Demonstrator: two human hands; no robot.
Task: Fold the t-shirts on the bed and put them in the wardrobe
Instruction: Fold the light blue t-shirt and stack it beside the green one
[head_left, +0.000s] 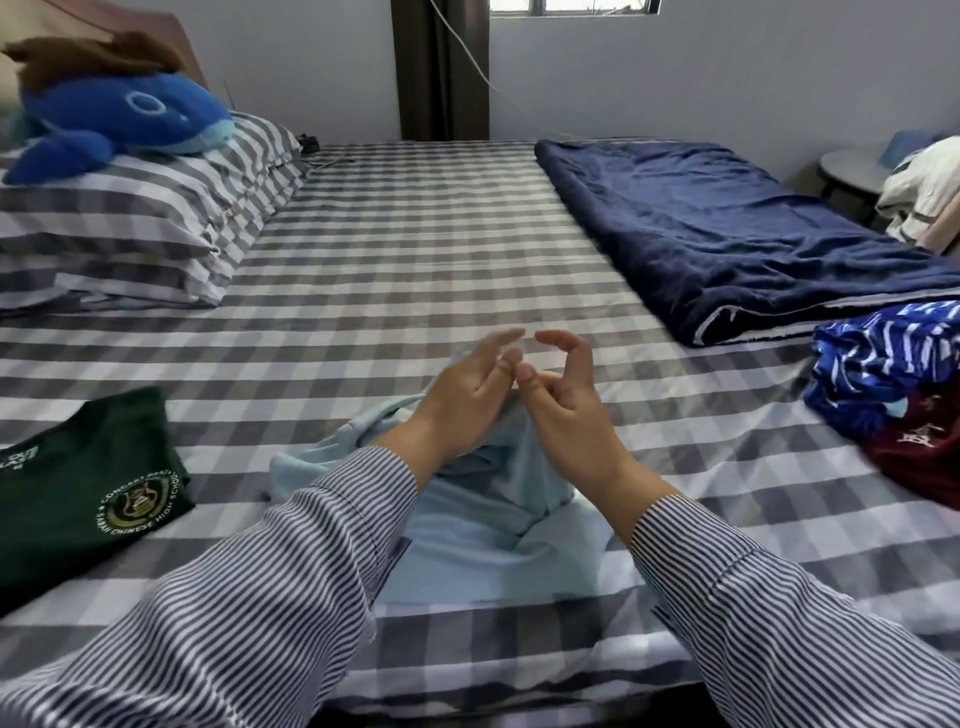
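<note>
One green t-shirt (78, 499) lies folded, near left on the bed (415, 249). My left hand (467, 400) and right hand (566, 400) pinch the crumpled light blue t-shirt (467, 545); the pile (893, 389) at right waits.

Light blue t-shirt (483, 540) — crumpled, mid-bed (415, 249). Dark green crested t-shirt (78, 493) folded flat to its left; blue patterned (888, 358) and maroon (919, 457) t-shirts heaped to its right.
</note>
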